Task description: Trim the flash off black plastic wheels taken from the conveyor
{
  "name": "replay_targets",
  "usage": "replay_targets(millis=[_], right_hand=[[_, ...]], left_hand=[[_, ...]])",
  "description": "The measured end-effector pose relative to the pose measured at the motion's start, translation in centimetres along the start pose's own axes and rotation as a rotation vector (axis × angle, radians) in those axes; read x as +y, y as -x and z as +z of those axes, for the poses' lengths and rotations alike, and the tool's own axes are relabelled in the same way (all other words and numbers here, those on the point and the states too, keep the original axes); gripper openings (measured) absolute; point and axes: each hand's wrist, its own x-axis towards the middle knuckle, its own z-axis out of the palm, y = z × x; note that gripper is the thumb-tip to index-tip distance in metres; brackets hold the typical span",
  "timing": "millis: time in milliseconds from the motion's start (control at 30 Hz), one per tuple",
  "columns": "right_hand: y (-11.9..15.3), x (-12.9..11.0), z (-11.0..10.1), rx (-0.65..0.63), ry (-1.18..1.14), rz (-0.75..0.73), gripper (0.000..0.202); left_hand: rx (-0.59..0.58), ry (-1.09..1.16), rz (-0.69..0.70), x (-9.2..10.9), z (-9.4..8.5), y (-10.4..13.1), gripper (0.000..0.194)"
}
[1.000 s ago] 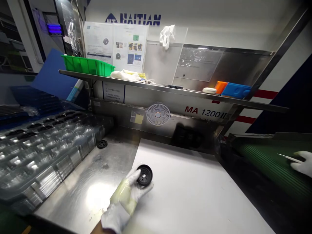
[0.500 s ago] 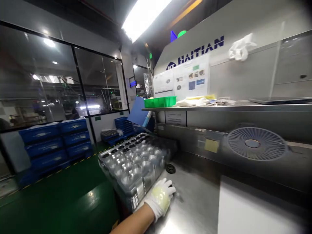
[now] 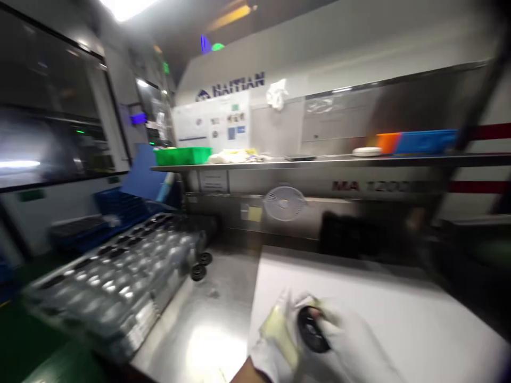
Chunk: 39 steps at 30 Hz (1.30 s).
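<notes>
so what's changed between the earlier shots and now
Two black discs lie beside the clear tray, where one lay a second ago; the left hand apparently set its disc there, then moved back right. The right hand came in from the far right to another black disc over the white sheet; blur hides the grip. The green bin and tray stayed put.

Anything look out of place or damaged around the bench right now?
Two black discs lie loose on the steel tabletop beside the clear tray; that looks odd, since other dark discs appear to sit in its pockets. No spill is plain to see. The held disc is too blurred to check for damage.
</notes>
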Motion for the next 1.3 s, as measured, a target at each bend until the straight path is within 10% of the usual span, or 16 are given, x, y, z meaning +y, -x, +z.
replay_targets(millis=[133,400,633,1067,1300], right_hand=[[1.2,0.0,-0.9,-0.146,0.105,0.167,0.019],[2.5,0.8,-4.0,-0.063,-0.18,0.214,0.029],[7.8,-0.4,-2.4,-0.127,-0.071,0.241,0.026],[14.5,-6.4,-3.4,0.0,0.21,0.169,0.03],[14.0,-5.7,-2.6,-0.04,0.234,0.24,0.032]], left_hand=[[0.113,0.349,-0.157,-2.5,1.1,0.7,0.033],[0.354,0.349,-0.112,-0.6,0.7,0.9,0.03],[0.198,0.143,0.159,-1.2,-0.1,2.8,0.014],[0.093,-0.02,0.329,-3.1,2.9,13.0,0.018],[0.113,0.036,0.275,-2.9,3.5,11.8,0.017]])
